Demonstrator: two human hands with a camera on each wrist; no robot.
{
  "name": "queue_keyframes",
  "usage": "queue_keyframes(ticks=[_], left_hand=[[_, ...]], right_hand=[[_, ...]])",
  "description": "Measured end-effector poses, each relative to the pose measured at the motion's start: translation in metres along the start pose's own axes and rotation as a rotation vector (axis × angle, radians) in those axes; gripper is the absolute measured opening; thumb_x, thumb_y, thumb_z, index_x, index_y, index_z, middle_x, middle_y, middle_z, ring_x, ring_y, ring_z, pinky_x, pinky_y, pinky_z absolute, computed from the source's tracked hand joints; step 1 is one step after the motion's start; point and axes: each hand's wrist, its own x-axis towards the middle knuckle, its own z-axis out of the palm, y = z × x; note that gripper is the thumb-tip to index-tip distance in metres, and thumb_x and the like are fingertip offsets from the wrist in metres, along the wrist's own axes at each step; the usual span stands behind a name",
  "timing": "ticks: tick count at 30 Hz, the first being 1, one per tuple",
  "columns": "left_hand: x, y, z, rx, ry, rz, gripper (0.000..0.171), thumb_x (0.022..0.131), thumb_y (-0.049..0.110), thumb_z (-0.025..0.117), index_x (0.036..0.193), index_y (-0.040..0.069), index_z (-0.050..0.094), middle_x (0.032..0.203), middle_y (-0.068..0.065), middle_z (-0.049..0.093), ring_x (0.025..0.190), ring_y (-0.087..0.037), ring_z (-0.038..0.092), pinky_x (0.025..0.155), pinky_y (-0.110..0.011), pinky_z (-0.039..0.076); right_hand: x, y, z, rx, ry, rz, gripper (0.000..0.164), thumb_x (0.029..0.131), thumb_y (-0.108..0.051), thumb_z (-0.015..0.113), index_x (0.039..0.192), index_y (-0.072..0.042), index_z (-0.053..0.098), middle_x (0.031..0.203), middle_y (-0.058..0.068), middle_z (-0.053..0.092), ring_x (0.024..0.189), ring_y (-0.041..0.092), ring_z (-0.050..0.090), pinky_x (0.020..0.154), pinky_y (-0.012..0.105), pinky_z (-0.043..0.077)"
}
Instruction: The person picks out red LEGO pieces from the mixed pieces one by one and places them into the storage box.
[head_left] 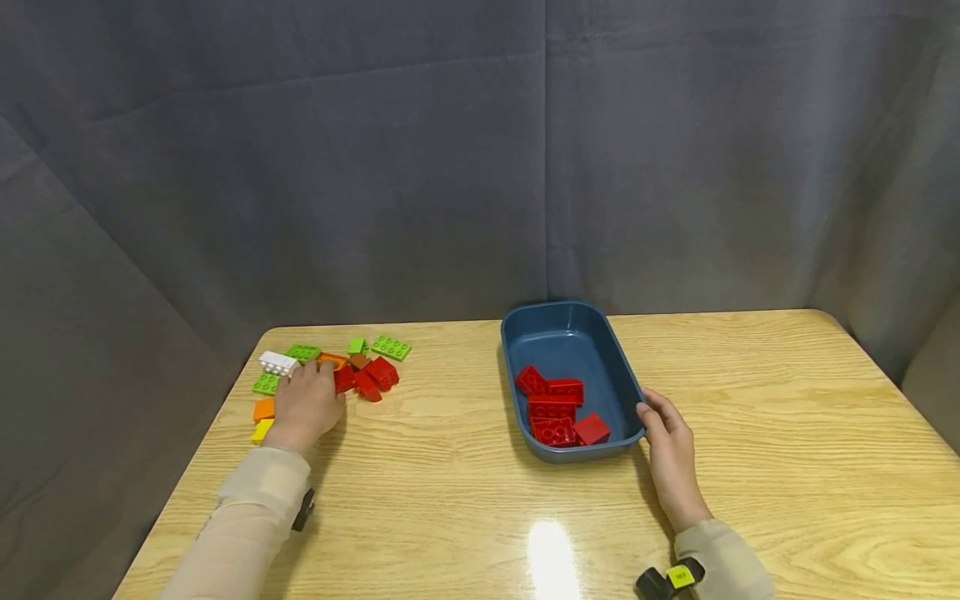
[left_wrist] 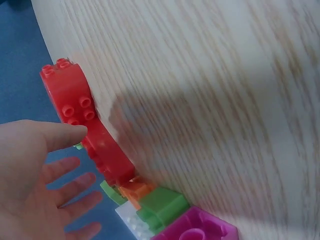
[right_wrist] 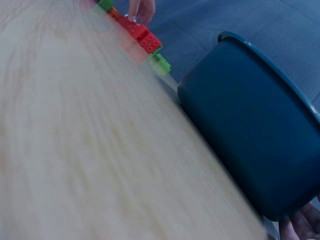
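Part of the work is done: about five red plastic toy bricks [head_left: 552,407] already lie in the deep blue plastic tub with rounded corners [head_left: 558,350]. More shiny red plastic blocks [head_left: 382,373] are still out on the pale wooden table [head_left: 450,492], in the pile on the left, so it looks like there is more to do. The left hand [head_left: 307,404] is right by those red blocks, with its thumb out and its fingers spread, not squeezing anything; I can't tell if it touches one. The right hand [head_left: 670,458] holds the tub by its near right corner. The white knobbly plastic brick [head_left: 279,363], flat green plastic bricks [head_left: 391,347], small yellow plastic brick [head_left: 262,432] and chunky purple plastic brick [left_wrist: 195,227] are all outside the tub.
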Motion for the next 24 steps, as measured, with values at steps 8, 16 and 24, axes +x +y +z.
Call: queue_keyframes(ticks=[8,16,24], left_hand=[[0.0020,-0.0002,0.0031,0.007,-0.005,0.033,0.046,0.093,0.013,0.060,0.132,-0.011,0.050,0.126,-0.032,0.051,0.116,-0.049,0.049,0.098,-0.063,0.037],[0.0004,0.0011,0.0054,-0.030,0.007,0.045,0.047,0.090,0.010,0.067,0.127,-0.014,0.050,0.118,-0.034,0.051,0.097,-0.048,0.058,0.088,-0.059,0.046],[-0.0015,0.0021,0.0098,-0.058,0.017,0.035,0.045,0.088,0.007,0.070,0.121,-0.017,0.050,0.111,-0.036,0.051,0.080,-0.046,0.060,0.075,-0.057,0.053]], right_hand=[[0.0006,0.0006,0.0007,0.000,0.009,-0.004,0.045,0.107,-0.026,0.042,0.145,-0.003,0.045,0.145,0.009,0.045,0.124,0.011,0.045,0.096,0.010,0.037],[-0.0009,0.0031,-0.0004,-0.013,0.001,-0.003,0.045,0.107,-0.028,0.042,0.146,-0.005,0.045,0.146,0.008,0.044,0.126,0.013,0.044,0.097,0.012,0.037],[-0.0001,0.0021,0.0003,-0.027,0.004,-0.012,0.047,0.107,-0.031,0.042,0.145,-0.004,0.045,0.145,0.008,0.045,0.124,0.010,0.045,0.098,0.012,0.038]])
